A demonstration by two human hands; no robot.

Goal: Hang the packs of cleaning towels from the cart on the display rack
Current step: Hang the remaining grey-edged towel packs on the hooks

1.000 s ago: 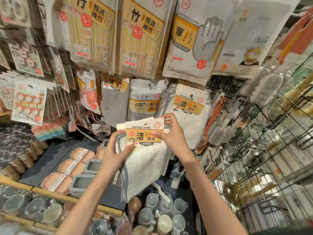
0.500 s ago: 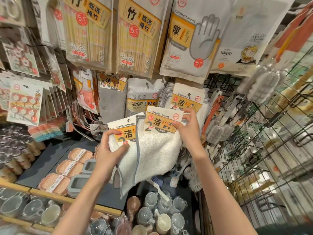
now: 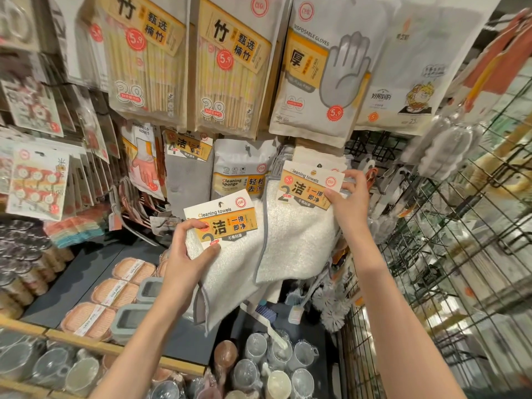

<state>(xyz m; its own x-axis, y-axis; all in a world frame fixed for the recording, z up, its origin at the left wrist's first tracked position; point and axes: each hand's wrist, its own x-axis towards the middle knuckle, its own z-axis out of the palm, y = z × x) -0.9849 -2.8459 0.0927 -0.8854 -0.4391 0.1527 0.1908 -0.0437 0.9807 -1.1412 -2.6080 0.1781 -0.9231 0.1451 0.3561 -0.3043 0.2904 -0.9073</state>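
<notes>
Head view, left grip (image 3: 187,251) pinching lower towel pack (image 3: 227,249), right grip (image 3: 349,201) pinching upper towel pack (image 3: 299,223) beside it.

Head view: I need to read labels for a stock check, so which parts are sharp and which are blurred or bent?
Head view: the held towel packs read sharp; the wire rack at right smears; wide-angle bending curves the edges.

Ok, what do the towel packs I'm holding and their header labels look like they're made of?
Towel in the left hand, the lower pack: a nubbly, matte, off-white looped cloth with grey stitched edging, probably microfibre or cotton terry. The upper pack in the right hand looks the same. Header cards: flat, stiff and printed, likely thin cardboard; the finish looks matte, though that is hard to tell.
</notes>
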